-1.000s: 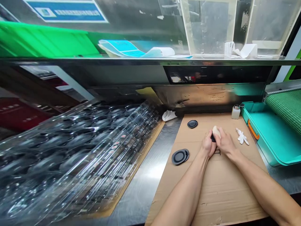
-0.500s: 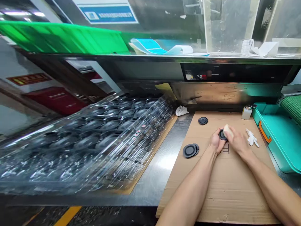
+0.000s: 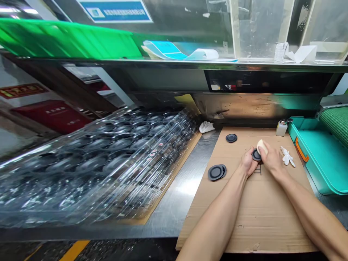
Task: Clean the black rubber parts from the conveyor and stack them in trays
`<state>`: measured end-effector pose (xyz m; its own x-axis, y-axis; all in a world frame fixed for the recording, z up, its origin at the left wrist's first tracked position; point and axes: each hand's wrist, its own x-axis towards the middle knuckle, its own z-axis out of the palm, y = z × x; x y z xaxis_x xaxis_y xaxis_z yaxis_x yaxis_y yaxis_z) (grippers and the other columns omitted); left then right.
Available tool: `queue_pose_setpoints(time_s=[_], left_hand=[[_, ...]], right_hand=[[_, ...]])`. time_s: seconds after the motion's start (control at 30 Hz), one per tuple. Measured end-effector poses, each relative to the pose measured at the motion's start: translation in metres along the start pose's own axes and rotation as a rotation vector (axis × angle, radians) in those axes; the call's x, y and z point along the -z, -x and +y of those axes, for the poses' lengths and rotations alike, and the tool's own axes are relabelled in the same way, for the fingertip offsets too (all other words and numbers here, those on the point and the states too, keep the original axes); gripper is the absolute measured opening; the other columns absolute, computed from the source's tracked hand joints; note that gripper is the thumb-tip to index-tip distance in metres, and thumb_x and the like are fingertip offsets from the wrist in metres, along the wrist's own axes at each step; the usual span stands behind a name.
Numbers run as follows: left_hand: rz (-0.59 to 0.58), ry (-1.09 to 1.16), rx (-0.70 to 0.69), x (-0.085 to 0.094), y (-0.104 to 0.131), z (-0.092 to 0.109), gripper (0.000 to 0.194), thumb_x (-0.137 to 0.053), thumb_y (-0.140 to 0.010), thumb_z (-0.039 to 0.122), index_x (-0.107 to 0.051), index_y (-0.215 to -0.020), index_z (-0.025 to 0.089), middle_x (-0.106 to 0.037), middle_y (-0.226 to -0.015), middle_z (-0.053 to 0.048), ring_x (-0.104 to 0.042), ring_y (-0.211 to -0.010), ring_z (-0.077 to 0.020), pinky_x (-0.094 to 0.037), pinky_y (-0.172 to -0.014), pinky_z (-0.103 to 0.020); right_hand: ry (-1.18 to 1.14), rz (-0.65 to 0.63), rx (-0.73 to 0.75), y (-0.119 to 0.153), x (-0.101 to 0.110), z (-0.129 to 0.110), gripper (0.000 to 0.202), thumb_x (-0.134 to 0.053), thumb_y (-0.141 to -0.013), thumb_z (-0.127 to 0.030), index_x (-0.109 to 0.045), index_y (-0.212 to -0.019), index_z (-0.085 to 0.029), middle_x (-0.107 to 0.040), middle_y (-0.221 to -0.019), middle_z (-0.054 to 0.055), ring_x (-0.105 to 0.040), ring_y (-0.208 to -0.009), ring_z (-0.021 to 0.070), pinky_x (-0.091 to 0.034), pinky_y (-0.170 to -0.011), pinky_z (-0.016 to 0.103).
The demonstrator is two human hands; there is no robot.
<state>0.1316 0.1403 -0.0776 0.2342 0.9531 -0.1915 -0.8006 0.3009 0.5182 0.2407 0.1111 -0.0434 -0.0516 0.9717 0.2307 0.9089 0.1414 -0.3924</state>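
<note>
Between my two hands is a dark round disc with a raised ring. My left hand grips it from the left side, over the cardboard. In my right hand is a cream-coloured pad, like a sponge, pinched at the disc's upper right edge. I cannot tell whether the pad presses on the disc. Left of my hands, overlapping dark discs lie on the cardboard sheet. Another dark disc lies farther back. A crumpled white cloth or glove is just right of my right hand.
Stacked clear plastic trays with dark parts fill the left of the metal table. A small bottle with a metal top stands at the back, beside a teal bin. Above runs a shelf with a green crate and papers.
The view has shifted slightly, so everything sits a little farther left. The pad has tilted more upright at the disc's edge. Both hands keep their hold.
</note>
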Motion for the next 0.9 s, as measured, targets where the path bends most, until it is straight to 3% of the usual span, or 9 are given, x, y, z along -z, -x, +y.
queue_pose_setpoints(time_s=[0.13, 0.27, 0.37, 0.5, 0.6, 0.67, 0.77, 0.9], left_hand=[[0.042, -0.027, -0.044, 0.0, -0.002, -0.002, 0.04, -0.04, -0.104, 0.035, -0.069, -0.112, 0.009, -0.073, -0.118, -0.02, -0.068, -0.117, -0.0281, -0.049, -0.108, -0.045], [0.127, -0.016, -0.104, -0.001, -0.003, 0.004, 0.038, -0.037, -0.106, 0.032, -0.065, -0.117, 0.009, -0.073, -0.121, -0.019, -0.07, -0.111, -0.0236, -0.052, -0.103, -0.043], [0.131, -0.027, -0.082, -0.002, -0.002, 0.006, 0.04, -0.035, -0.106, 0.033, -0.066, -0.116, 0.011, -0.072, -0.124, -0.018, -0.069, -0.113, -0.0239, -0.051, -0.106, -0.044], [0.084, -0.081, -0.065, -0.002, 0.0, 0.005, 0.038, -0.039, -0.104, 0.033, -0.068, -0.111, 0.01, -0.069, -0.128, -0.02, -0.066, -0.121, -0.0283, -0.047, -0.111, -0.049], [0.079, -0.089, -0.045, -0.003, 0.003, 0.006, 0.036, -0.041, -0.104, 0.033, -0.069, -0.108, 0.01, -0.07, -0.127, -0.021, -0.065, -0.123, -0.0296, -0.046, -0.111, -0.051], [0.081, -0.084, -0.027, -0.005, 0.005, 0.006, 0.036, -0.04, -0.103, 0.034, -0.068, -0.107, 0.011, -0.071, -0.124, -0.02, -0.064, -0.123, -0.0304, -0.047, -0.109, -0.055], [0.06, -0.066, 0.021, -0.007, 0.009, 0.007, 0.037, -0.04, -0.103, 0.036, -0.069, -0.101, 0.012, -0.072, -0.119, -0.019, -0.064, -0.123, -0.0317, -0.049, -0.108, -0.055], [-0.025, -0.013, 0.033, -0.007, 0.014, 0.01, 0.033, -0.042, -0.098, 0.029, -0.069, -0.1, 0.01, -0.072, -0.117, -0.02, -0.065, -0.119, -0.0326, -0.052, -0.104, -0.054]], right_hand=[[-0.058, 0.027, -0.027, -0.009, 0.007, 0.014, 0.048, -0.054, -0.098, -0.046, -0.059, -0.144, -0.031, -0.077, -0.109, 0.012, -0.073, -0.096, 0.0303, -0.054, -0.086, 0.04], [-0.372, 0.103, -0.005, -0.02, 0.015, 0.032, 0.043, -0.057, -0.095, -0.042, -0.068, -0.132, -0.022, -0.075, -0.12, 0.009, -0.069, -0.11, 0.0251, -0.052, -0.097, 0.036], [-0.531, -0.047, 0.131, -0.021, 0.012, 0.034, 0.036, -0.06, -0.09, -0.036, -0.074, -0.12, -0.022, -0.077, -0.114, 0.006, -0.071, -0.103, 0.0226, -0.054, -0.095, 0.033], [-0.526, -0.111, 0.181, -0.018, 0.008, 0.028, 0.031, -0.061, -0.089, -0.028, -0.077, -0.116, -0.024, -0.078, -0.108, 0.002, -0.072, -0.096, 0.0206, -0.054, -0.09, 0.03], [-0.482, -0.263, 0.214, -0.017, 0.014, 0.029, 0.029, -0.062, -0.088, -0.026, -0.079, -0.112, -0.024, -0.078, -0.101, 0.001, -0.072, -0.09, 0.0195, -0.055, -0.082, 0.027], [-0.414, -0.221, 0.185, -0.015, 0.017, 0.03, 0.029, -0.062, -0.089, -0.028, -0.078, -0.113, -0.025, -0.078, -0.103, 0.001, -0.073, -0.093, 0.0206, -0.055, -0.084, 0.028], [-0.318, -0.044, 0.169, -0.01, 0.015, 0.025, 0.035, -0.059, -0.094, -0.034, -0.073, -0.126, -0.029, -0.076, -0.118, 0.002, -0.071, -0.108, 0.0229, -0.053, -0.094, 0.031], [-0.207, -0.008, 0.06, -0.012, 0.009, 0.024, 0.043, -0.054, -0.099, -0.044, -0.063, -0.14, -0.034, -0.075, -0.12, 0.004, -0.07, -0.11, 0.025, -0.052, -0.097, 0.035]])
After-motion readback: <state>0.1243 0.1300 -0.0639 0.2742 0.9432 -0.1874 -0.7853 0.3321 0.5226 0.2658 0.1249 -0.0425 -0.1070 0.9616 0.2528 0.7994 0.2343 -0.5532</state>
